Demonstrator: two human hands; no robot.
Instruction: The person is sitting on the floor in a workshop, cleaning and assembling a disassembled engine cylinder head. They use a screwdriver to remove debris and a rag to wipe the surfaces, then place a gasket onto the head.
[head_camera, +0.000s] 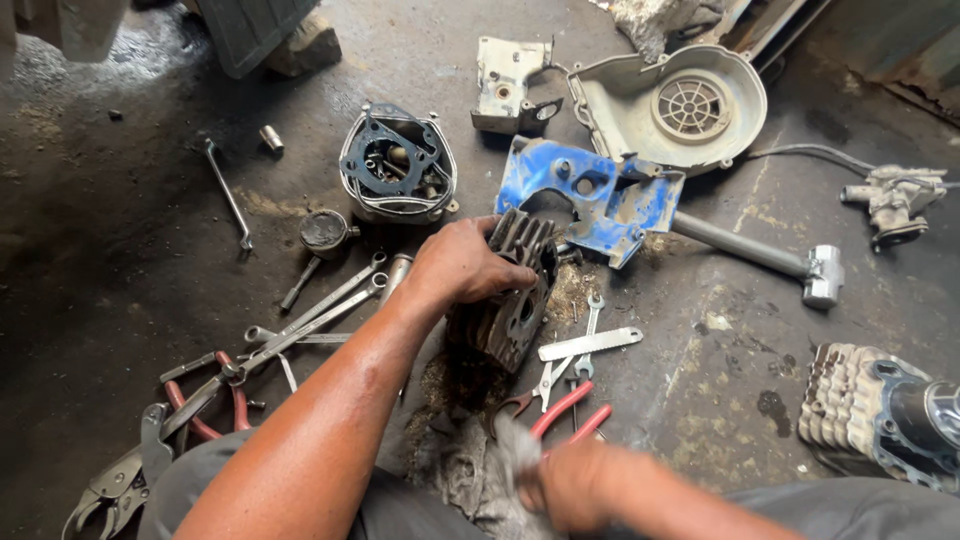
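— What's the left hand (462, 265) doing?
— It is wrapped over a dark finned engine cylinder (510, 300), which stands on the floor (120, 250) just below the blue cover (590, 200).
— And the right hand (575, 485)?
— Blurred, closed around a grey rag (470, 465), just beside the red-handled pliers (560, 412).
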